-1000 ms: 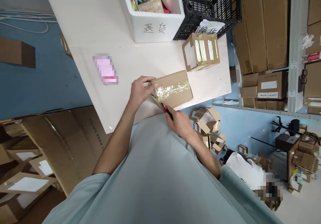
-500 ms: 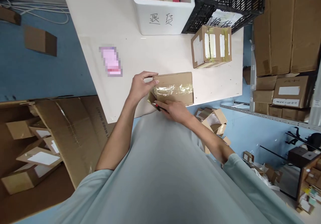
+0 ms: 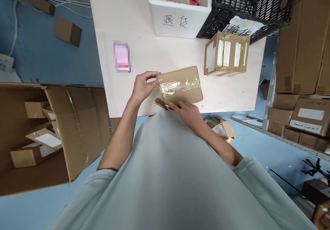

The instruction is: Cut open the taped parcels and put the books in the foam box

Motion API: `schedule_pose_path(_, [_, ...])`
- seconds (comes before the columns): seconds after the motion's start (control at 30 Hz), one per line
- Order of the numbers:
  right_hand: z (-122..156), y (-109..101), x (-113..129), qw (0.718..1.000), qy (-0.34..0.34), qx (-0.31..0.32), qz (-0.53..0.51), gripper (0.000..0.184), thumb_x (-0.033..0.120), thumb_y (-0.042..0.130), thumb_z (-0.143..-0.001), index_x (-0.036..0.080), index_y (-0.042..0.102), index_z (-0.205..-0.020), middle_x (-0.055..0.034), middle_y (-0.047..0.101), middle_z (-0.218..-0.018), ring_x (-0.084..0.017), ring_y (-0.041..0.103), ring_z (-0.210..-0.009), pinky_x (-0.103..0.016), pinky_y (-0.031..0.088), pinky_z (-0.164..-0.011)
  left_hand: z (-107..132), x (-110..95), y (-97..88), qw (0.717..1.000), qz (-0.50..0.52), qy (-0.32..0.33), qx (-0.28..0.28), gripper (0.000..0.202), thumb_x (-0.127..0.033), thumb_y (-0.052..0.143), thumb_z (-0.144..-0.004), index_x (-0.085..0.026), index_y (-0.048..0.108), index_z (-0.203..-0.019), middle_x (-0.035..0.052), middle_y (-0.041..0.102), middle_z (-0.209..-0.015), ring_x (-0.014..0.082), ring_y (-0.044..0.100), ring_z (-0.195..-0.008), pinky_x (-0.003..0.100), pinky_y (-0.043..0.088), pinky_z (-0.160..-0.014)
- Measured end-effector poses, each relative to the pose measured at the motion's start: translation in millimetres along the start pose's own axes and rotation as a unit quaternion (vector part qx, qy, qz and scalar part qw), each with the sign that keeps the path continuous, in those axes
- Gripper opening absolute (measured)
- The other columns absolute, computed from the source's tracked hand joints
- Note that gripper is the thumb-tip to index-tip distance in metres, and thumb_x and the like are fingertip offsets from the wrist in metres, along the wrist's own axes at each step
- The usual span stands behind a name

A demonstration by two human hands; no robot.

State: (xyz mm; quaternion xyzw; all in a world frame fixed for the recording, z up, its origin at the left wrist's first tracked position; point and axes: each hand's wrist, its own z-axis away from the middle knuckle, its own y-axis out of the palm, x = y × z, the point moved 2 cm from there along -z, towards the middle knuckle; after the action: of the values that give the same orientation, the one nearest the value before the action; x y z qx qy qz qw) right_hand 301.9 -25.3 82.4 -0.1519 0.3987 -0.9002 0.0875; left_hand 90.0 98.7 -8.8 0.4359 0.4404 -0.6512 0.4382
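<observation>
A taped cardboard box (image 3: 184, 94) lies tilted on the white table's near edge, clear tape shining along its top. My left hand (image 3: 143, 86) pinches its upper left corner between thumb and fingers. At the box's near side, my right hand (image 3: 189, 117) is closed around a box cutter (image 3: 169, 107); only a small red part shows, and the rest is hidden under the fingers. A loose end flap (image 3: 160, 103) sticks out at the box's left end, beside the cutter.
On the white table (image 3: 123, 96) are a blurred pink item (image 3: 122, 57), a white foam bin (image 3: 177, 20) holding books, a black crate (image 3: 254, 3) and another taped box (image 3: 227, 54). A large carton (image 3: 85, 130) of small boxes stands left; shelved cartons (image 3: 309, 116) stand right.
The held box has turned a little counterclockwise, its right end swinging away from me. The loose flap shows farther out, and the right hand has shifted slightly right. The camera view has shifted too.
</observation>
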Motion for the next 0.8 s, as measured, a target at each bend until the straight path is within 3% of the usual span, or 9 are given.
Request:
schedule_pose_path(0.17, [4, -26, -22, 0.993, 0.026, -0.022, -0.114, 0.061, 0.038, 0.041, -0.123, 0.030, 0.037, -0.184, -0.0114, 0.080, -0.147, -0.031, 0.077, -0.125, -0.034, 0.057, -0.090, 5, 2, 6.3, 1.000, 0.011, -0.006, -0.004, 0.058, -0.065, 0.094, -0.082, -0.020, 0.086, -0.118, 0.0128, 0.084, -0.131, 0.0326, 0.076, -0.128, 0.047, 0.068, -0.107])
schedule_pose_path(0.27, [-5, -39, -11, 0.987, 0.051, -0.032, -0.150, 0.062, 0.036, 0.039, -0.124, 0.019, 0.036, -0.184, -0.0157, 0.083, -0.141, -0.034, 0.079, -0.121, -0.038, 0.058, -0.095, 7, 3, 6.3, 1.000, 0.011, -0.006, -0.004, 0.058, -0.065, 0.094, -0.083, -0.020, 0.086, -0.118, 0.0126, 0.084, -0.130, 0.0329, 0.076, -0.129, 0.047, 0.069, -0.105])
schedule_pose_path(0.4, [-21, -45, 13, 0.983, 0.075, -0.031, -0.166, 0.062, 0.033, 0.038, -0.123, 0.013, 0.039, -0.182, -0.0193, 0.084, -0.136, -0.035, 0.080, -0.118, -0.041, 0.059, -0.100, 7, 5, 5.1, 1.000, 0.003, -0.013, -0.001, 0.052, -0.061, 0.093, -0.085, -0.021, 0.085, -0.117, 0.0117, 0.083, -0.130, 0.0329, 0.075, -0.129, 0.048, 0.070, -0.105])
schedule_pose_path(0.6, [-23, -46, 30, 0.979, 0.112, -0.012, -0.167, 0.062, 0.033, 0.035, -0.123, 0.012, 0.041, -0.180, -0.0204, 0.084, -0.132, -0.037, 0.081, -0.116, -0.044, 0.060, -0.101, 8, 7, 6.6, 1.000, 0.009, -0.004, -0.003, 0.047, -0.057, 0.091, -0.089, -0.021, 0.085, -0.118, 0.0109, 0.083, -0.130, 0.0316, 0.075, -0.130, 0.047, 0.070, -0.106])
schedule_pose_path(0.8, [-31, -38, 44, 0.985, 0.118, 0.004, -0.129, 0.063, 0.028, 0.029, -0.123, 0.013, 0.033, -0.184, -0.0207, 0.083, -0.130, -0.034, 0.080, -0.114, -0.041, 0.060, -0.099, 8, 8, 7.5, 1.000, 0.020, -0.001, -0.009, 0.039, -0.046, 0.088, -0.089, -0.021, 0.085, -0.119, 0.0105, 0.083, -0.130, 0.0305, 0.076, -0.128, 0.044, 0.070, -0.103])
